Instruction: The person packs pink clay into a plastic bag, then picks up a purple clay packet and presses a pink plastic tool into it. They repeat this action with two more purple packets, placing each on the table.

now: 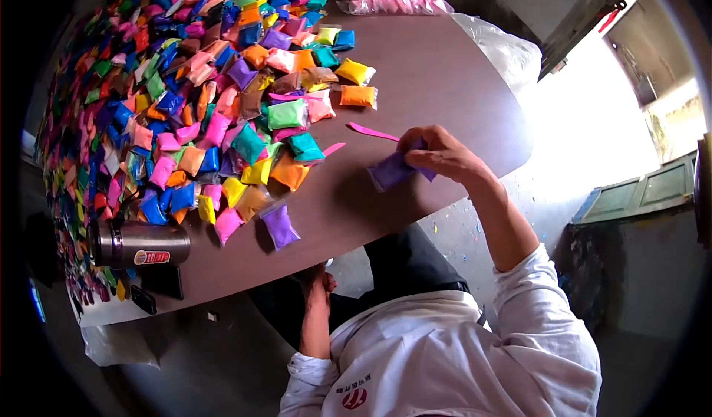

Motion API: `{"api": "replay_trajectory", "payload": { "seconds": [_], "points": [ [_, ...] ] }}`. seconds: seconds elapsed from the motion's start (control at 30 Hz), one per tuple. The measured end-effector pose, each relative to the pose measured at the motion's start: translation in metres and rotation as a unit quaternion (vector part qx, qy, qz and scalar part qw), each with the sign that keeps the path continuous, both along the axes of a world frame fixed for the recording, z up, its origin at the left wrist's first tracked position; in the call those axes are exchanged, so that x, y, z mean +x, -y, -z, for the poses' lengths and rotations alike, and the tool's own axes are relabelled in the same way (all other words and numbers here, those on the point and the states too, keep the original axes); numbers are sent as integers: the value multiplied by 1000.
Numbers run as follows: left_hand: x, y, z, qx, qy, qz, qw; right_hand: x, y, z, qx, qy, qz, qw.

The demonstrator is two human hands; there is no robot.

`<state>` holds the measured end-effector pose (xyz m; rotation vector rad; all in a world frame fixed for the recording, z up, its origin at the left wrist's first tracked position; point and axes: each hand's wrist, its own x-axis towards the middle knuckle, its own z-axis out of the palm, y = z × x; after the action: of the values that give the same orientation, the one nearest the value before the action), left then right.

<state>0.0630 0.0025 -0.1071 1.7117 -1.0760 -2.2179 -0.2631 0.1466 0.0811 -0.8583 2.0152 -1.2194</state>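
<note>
Over the table's right part, my right hand (437, 152) has its fingers closed on a purple packet (391, 170). A pink plastic strip (373, 132) lies just to the left of that hand, with its right end near the fingers. My left hand (320, 283) is low, below the table's front edge and by my dark trousers; its fingers are partly hidden, so what it holds does not show. Another purple packet (280, 226) lies near the front edge of the table (423, 61). A teal packet (305, 147) and an orange one (289, 173) rest at the pile's right edge.
A large pile of small coloured packets (170, 105) covers the table's left side. A steel flask (141, 244) lies at the front left, beside a dark phone (143, 299). Bagged pink pieces (397, 3) lie at the far edge, near clear plastic (504, 50).
</note>
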Motion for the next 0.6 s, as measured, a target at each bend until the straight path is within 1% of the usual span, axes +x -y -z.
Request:
{"api": "replay_trajectory", "payload": {
  "seconds": [0.07, 0.1, 0.13, 0.2, 0.23, 0.27, 0.33, 0.37, 0.4, 0.43, 0.47, 0.53, 0.57, 0.6],
  "points": [
    [-5, -5, -3, -23, -10, 9, 1000, 1, 10, -7, 115, -126, 31, 985],
    [-6, -8, -4, -44, -24, 17, 999, -3, 11, -1, 83, -185, 31, 979],
    [-6, -10, -7, -45, -21, 17, 999, -8, 8, 2, 82, -183, 31, 979],
    [-5, -13, -10, -44, -14, 18, 999, -16, 4, 2, -9, -114, 90, 989],
    [-4, -14, -10, -43, -11, 17, 999, -23, 3, 8, -23, -151, 108, 982],
    [-2, -15, -10, -47, -26, 21, 998, -28, 1, 7, 14, -136, 118, 984],
    [0, -15, -8, -50, -39, 24, 998, -34, 0, 10, 34, -199, 122, 972],
    [1, -15, -6, -37, -55, 26, 997, -37, -1, 13, 36, -198, 121, 972],
    [0, -15, -7, -24, -72, 28, 997, -40, -2, 17, 41, -216, 143, 965],
    [-1, -16, -8, -22, -72, 28, 997, -41, -2, 21, 45, -234, 164, 957],
    [-4, -18, -9, -8, -65, 17, 998, -41, -3, 26, 46, -234, 163, 957],
    [-7, -20, -13, 8, -57, 6, 998, -35, -2, 29, -16, -375, 219, 901],
    [-8, -21, -15, 15, -65, 25, 997, -31, -3, 28, -39, -392, 200, 897],
    [-8, -22, -15, 22, -72, 43, 996, -23, -2, 23, -67, -442, 141, 883]
  ]
}}
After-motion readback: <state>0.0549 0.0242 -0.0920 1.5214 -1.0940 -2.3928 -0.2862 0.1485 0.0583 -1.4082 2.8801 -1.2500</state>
